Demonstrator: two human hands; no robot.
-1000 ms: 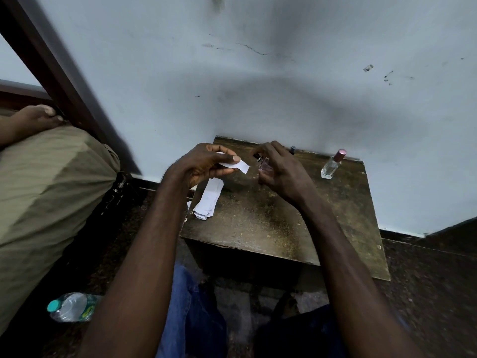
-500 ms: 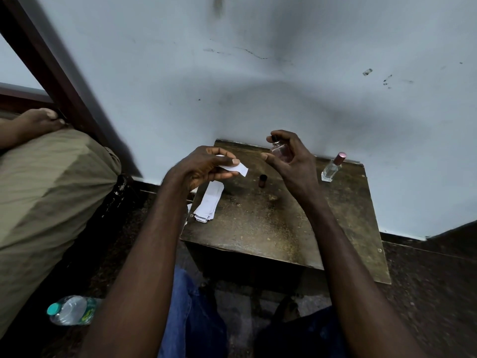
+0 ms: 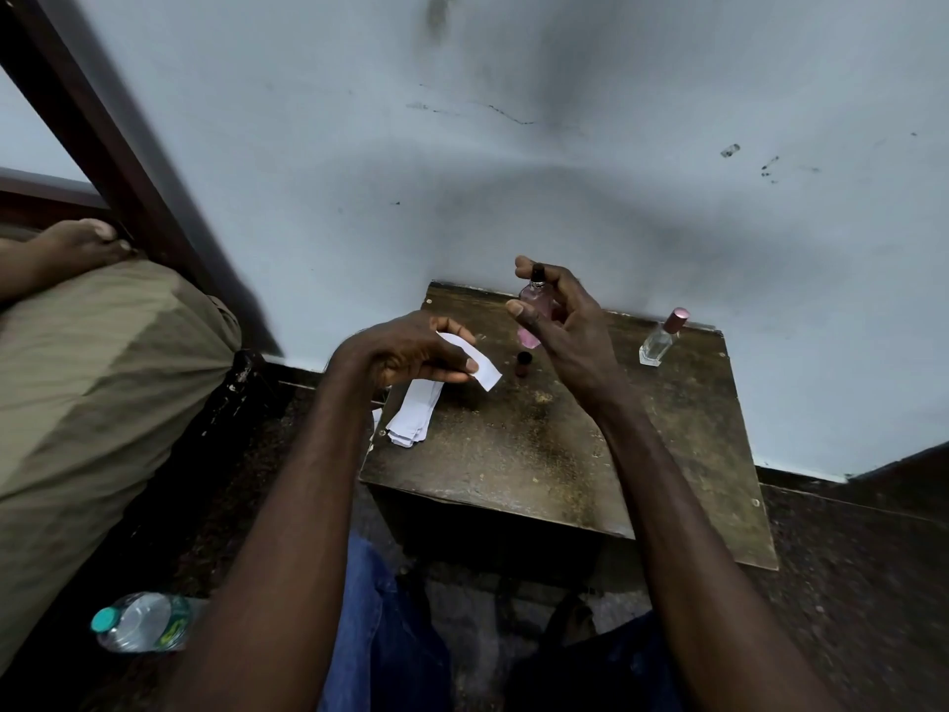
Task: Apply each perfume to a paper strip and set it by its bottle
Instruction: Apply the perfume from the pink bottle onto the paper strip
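My right hand (image 3: 565,326) holds a small pink perfume bottle (image 3: 533,313) upright above the back of a worn wooden table (image 3: 539,454), its dark spray top bare under my forefinger. The bottle's dark cap (image 3: 523,364) stands on the table just below. My left hand (image 3: 411,352) pinches a white paper strip (image 3: 475,362), whose free end points toward the bottle, a short gap away. A stack of spare strips (image 3: 417,411) lies at the table's left edge. A clear bottle with a pink cap (image 3: 662,337) stands at the back right.
The table stands against a pale blue wall (image 3: 513,146). A plastic water bottle (image 3: 141,621) lies on the dark floor at lower left. A khaki-covered bed (image 3: 92,382) with another person's foot (image 3: 77,244) fills the left side. My knees in blue jeans (image 3: 380,634) are below the table.
My right hand lifted the pink bottle from table level up to the back, leaving its cap standing on the table. My left hand stayed in place and tipped the strip's end down.
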